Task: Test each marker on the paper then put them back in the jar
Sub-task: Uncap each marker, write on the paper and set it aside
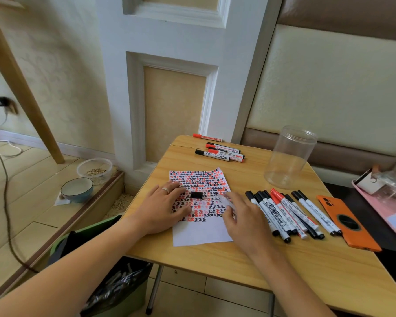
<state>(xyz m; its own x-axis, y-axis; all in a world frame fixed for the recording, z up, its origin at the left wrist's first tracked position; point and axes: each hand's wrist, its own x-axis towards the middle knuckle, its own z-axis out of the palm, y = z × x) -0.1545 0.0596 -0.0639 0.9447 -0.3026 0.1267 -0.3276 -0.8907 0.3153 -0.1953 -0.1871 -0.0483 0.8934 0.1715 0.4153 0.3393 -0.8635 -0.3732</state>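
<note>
Cream wall panels and white trim stand behind your small wooden surface [215, 255], and off its left edge, at nine o'clock, a blue-rimmed bowl [77, 189] and a clear tub [94, 169] sit on the floor. Moving right, your left hand [162, 208] lies flat on the paper [201, 233], fingers straight and spread, a ring on one of them, gripping nothing. That paper sits at the middle of the surface, its upper part covered in rows of red and black marks, its lower strip bare. A black cap [196, 194] rests on the paper at two o'clock from your left hand, just beyond the fingertips. At twelve o'clock, near the far edge, a small group of markers [220, 152] lies sideways, with one red marker [207, 137] apart behind them. Your right hand [245, 221] hovers over the paper's right edge; its fingers are blurred, a pale shape shows at their tips, and you cannot tell whether they grip anything. Just beside it at three o'clock lies a fanned heap of markers [288, 213], mostly black-capped with a couple red. At one o'clock from that heap the clear jar [289, 156] stands upside down, with no marker inside. An orange phone [348, 223] lies face down at the right edge.
</note>
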